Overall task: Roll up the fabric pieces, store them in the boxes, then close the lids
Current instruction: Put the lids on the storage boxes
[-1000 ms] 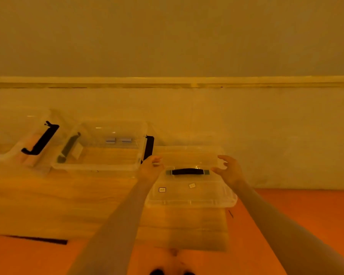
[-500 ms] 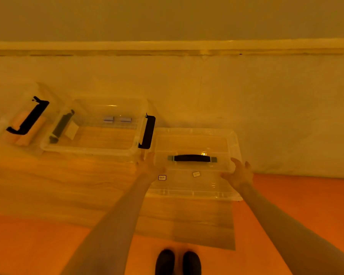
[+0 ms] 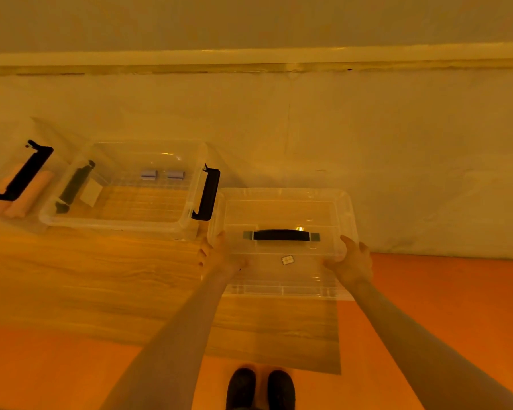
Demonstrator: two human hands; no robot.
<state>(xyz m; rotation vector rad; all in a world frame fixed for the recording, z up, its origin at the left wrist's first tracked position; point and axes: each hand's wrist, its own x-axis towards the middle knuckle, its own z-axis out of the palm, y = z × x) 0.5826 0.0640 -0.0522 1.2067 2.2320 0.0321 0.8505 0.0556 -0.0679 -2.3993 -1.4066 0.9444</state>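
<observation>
- left hand (image 3: 219,255): bare, no glove, no ring or watch seen
- right hand (image 3: 351,261): bare, same, wrist uncovered
- forearms (image 3: 172,335): both bare up to frame edge, no sleeve showing
- shoes (image 3: 259,387): pair of dark, rounded-toe, fuzzy-looking shoes, side by side, below and between the arms

Wood-grain table (image 3: 107,279); 3 clear boxes (image 3: 125,202) on it.

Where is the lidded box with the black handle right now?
The lidded box sits right of centre on the wooden board, beside the open box, held by left hand and right hand.
</observation>
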